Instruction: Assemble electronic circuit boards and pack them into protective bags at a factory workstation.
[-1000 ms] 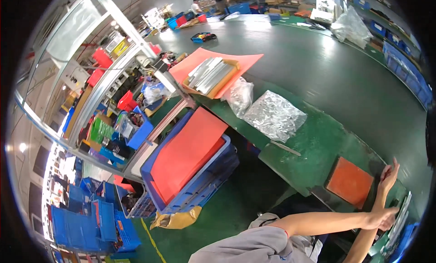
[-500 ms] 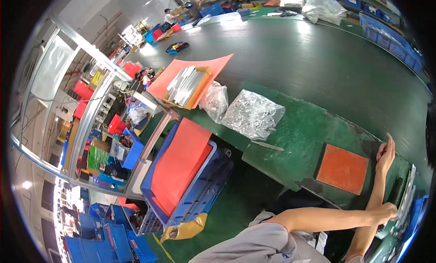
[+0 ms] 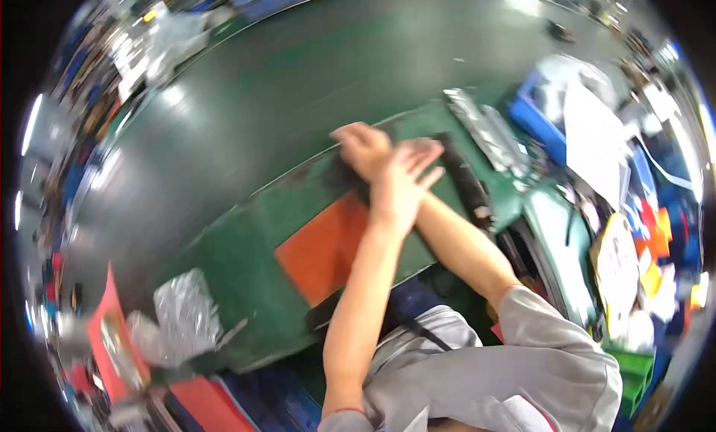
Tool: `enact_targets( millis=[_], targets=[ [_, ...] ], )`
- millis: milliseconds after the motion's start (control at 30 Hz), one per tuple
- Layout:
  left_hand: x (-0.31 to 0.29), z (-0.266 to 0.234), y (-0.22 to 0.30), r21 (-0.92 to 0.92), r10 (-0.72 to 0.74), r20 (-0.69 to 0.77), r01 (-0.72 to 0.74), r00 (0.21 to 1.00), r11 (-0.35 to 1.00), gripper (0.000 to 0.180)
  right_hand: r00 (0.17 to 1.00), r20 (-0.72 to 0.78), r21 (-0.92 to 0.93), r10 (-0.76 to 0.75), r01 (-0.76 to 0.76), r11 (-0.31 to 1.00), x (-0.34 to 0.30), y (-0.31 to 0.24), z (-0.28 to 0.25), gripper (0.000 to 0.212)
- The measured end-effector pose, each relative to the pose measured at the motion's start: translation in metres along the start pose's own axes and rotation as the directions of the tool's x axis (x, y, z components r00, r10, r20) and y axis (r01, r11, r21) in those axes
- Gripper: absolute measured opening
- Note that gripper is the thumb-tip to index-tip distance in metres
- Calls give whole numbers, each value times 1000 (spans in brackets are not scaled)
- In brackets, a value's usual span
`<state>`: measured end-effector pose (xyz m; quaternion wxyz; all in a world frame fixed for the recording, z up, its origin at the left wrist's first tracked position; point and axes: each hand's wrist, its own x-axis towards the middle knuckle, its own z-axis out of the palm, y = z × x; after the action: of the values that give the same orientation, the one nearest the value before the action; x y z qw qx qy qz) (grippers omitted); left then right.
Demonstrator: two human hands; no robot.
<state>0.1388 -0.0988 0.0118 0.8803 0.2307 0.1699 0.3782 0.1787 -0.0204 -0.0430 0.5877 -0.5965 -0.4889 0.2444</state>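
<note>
First, at lower centre, the left forearm (image 3: 354, 313) overlaps the right part of an orange slab (image 3: 321, 249) lying on the green surface (image 3: 246, 253); if that arm dips, it could push the slab askew. Beyond it, at the centre of the frame, the left hand (image 3: 401, 184) is spread wide with nothing visible in it, crossing in front of the right wrist. Whether they touch is unclear, but the crossed arms could hinder each other if both move at once. The right hand (image 3: 364, 149) points toward the upper left, fingers partly extended; blur hides whether it has hold of anything. Just right of the left hand, a dark cylinder (image 3: 464, 180) could roll if the outstretched fingers clip it. Farther up, loose metal strips (image 3: 477, 126) look likely to slide if struck, perhaps against the blue bin (image 3: 535, 123) at upper right.
</note>
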Motion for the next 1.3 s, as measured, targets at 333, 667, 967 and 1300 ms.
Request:
enact_targets(
  millis=[333, 667, 967, 1300],
  targets=[
    [-69, 40, -67, -513, -223, 272, 337, 936, 789, 74, 980, 182, 328, 80, -137, 935, 1, -30, -39, 24],
    [-74, 21, -33, -148, -244, 273, 291, 931, 945, 77, 991, 43, 150, -129, 121, 981, -5, -15, -17, 23],
    [-57, 33, -34, -188, -21, 76, 35, 997, 982, 69, 970, 74, 150, -233, 221, 964, -1, -11, -17, 22],
    [-81, 22, -32, -125, -93, 184, 117, 979, 985, 72, 984, 133, 117, -115, 100, 988, 2, -16, -15, 26]
  ],
)
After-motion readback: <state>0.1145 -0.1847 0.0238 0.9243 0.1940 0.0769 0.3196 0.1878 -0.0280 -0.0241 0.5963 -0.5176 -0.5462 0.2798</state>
